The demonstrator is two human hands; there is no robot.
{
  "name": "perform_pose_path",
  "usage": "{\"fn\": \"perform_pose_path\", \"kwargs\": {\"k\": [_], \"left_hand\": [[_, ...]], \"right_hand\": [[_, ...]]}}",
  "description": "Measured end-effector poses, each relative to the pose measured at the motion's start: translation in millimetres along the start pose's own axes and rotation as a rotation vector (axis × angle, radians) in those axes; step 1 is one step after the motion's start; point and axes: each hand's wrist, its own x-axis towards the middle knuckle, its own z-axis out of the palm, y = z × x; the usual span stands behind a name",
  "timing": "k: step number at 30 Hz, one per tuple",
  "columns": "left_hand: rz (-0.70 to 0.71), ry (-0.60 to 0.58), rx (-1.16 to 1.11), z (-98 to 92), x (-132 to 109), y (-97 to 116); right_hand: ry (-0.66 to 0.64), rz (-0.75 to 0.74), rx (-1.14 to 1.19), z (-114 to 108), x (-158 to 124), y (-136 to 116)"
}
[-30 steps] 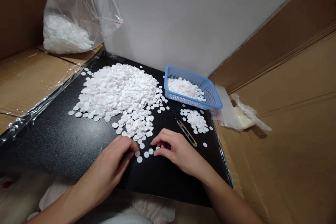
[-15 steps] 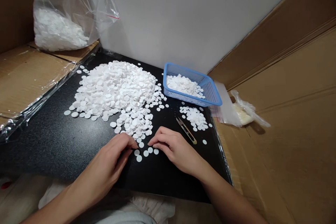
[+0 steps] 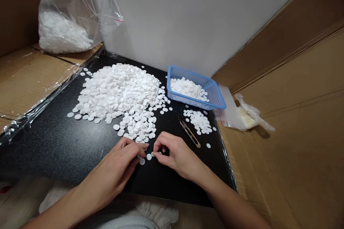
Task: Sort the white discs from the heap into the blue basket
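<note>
Small flat white discs lie loose on a black tabletop (image 3: 86, 150). My left hand (image 3: 127, 155) rests at the near edge of a small heap of discs (image 3: 138, 125), its forefinger stretched out over one disc and its thumb low beside others. Just to the right, my right hand (image 3: 173, 152) has thumb and forefinger brought together in a pinch. The edge of a white disc (image 3: 152, 154) shows at those fingertips. Between the hands lie a few single discs, among them one disc (image 3: 142, 161) nearest me.
Behind stands a big pile of discs (image 3: 120, 89). A blue basket (image 3: 197, 103) holds more discs. Thread snips (image 3: 190, 134) lie beside a small disc group (image 3: 199, 121). A clear bag of discs (image 3: 64, 34) stands on cardboard at back left; a plastic packet (image 3: 248, 116) lies right.
My left hand has moved right, its forefinger now reaching over a disc. My right hand's thumb and forefinger have drawn together over the discs by its fingertips.
</note>
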Motion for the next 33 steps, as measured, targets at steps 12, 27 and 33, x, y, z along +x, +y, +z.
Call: {"fn": "perform_pose_path", "kwargs": {"k": [12, 27, 33], "left_hand": [[-0.054, 0.157, -0.126, -8.3, 0.9, -7.5], [-0.143, 0.220, -0.188, -8.1, -0.2, -8.3], [-0.067, 0.172, 0.026, 3.6, -0.1, -11.9]], "right_hand": [[0.729, 0.289, -0.323, -93.6, -8.3, 74.9], [0.646, 0.031, -0.038, -43.6, 0.2, 31.7], [0.058, 0.017, 0.008, -37.3, -2.6, 22.0]]}}
